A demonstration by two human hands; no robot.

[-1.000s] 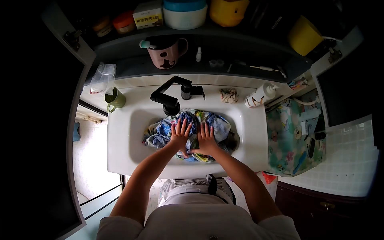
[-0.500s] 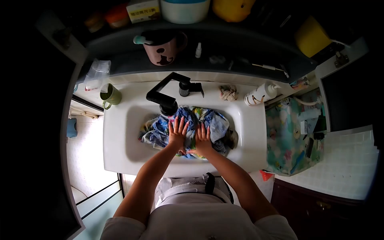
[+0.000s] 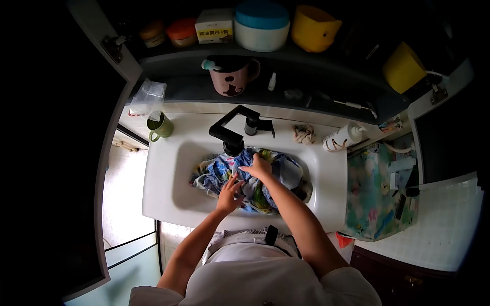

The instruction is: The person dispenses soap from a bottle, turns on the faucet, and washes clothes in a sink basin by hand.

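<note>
A heap of patterned blue, white and green cloth [image 3: 212, 172] lies in the white sink basin [image 3: 186, 199], under the black faucet [image 3: 227, 133]. My left hand [image 3: 229, 196] is at the front of the heap, fingers apart and bent over the cloth, holding nothing that shows. Farther back, near the faucet's outlet, my right hand [image 3: 259, 167] has its fingers curled down at the blue cloth. Its fingertips are partly hidden, and a fold seems gathered in them.
A green mug [image 3: 162, 127] stands at the sink's back left. Crumpled cloth [image 3: 304, 134] and a white pump bottle [image 3: 343, 137] sit at the back right. Above is a dark shelf [image 3: 189, 94] with a pink mug [image 3: 229, 81]. Cabinet doors hang open on both sides.
My right hand has gone from lying spread on the cloth to curled at its back part. My left hand has moved toward the front edge with bent fingers. The camera view has shifted.
</note>
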